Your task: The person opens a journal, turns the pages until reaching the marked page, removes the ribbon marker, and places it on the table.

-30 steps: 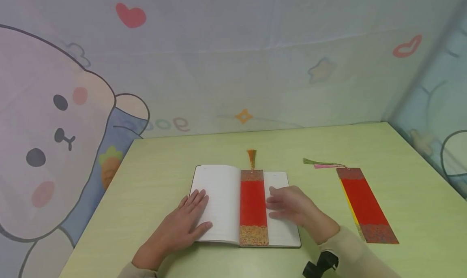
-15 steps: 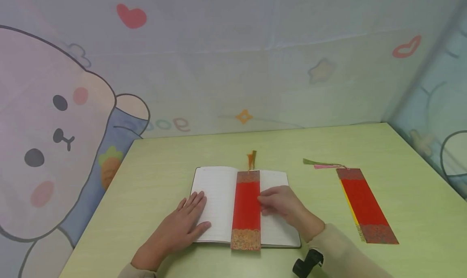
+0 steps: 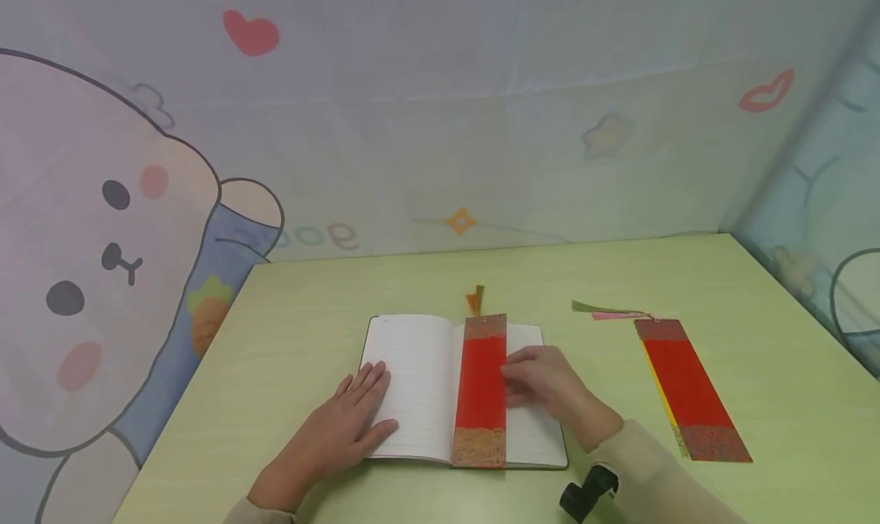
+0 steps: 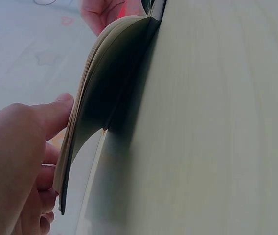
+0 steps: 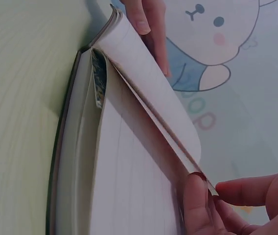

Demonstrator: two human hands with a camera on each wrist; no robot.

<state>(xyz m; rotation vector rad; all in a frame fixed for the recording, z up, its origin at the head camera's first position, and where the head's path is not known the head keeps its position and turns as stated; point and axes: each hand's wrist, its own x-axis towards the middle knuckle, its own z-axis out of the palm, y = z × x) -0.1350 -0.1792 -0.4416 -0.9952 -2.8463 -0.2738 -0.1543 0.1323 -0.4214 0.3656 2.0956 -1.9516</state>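
Observation:
An open lined notebook [image 3: 412,425] lies on the table. My left hand [image 3: 351,425] rests on its left page with fingers extended; in the left wrist view the thumb lies on the edge of the raised pages. My right hand [image 3: 546,383] pinches the right edge of a red bookmark [image 3: 483,386] with gold brocade ends. The bookmark stands tilted over the notebook's middle, seen nearly edge-on in the right wrist view. Orange and olive tassels [image 3: 476,300] lie beyond its top. A dark blue and gold patterned end [image 5: 99,78] shows between the pages.
A second red bookmark [image 3: 690,386] with a yellow edge and green and pink tassels [image 3: 612,310] lies to the right on the pale green table [image 3: 330,287]. A printed cloth backdrop [image 3: 426,127] stands behind.
My right hand has gone from beside the bookmark to pinching its right edge. The bookmark first shifted left and towards me, then back right and away. The left hand stays in place.

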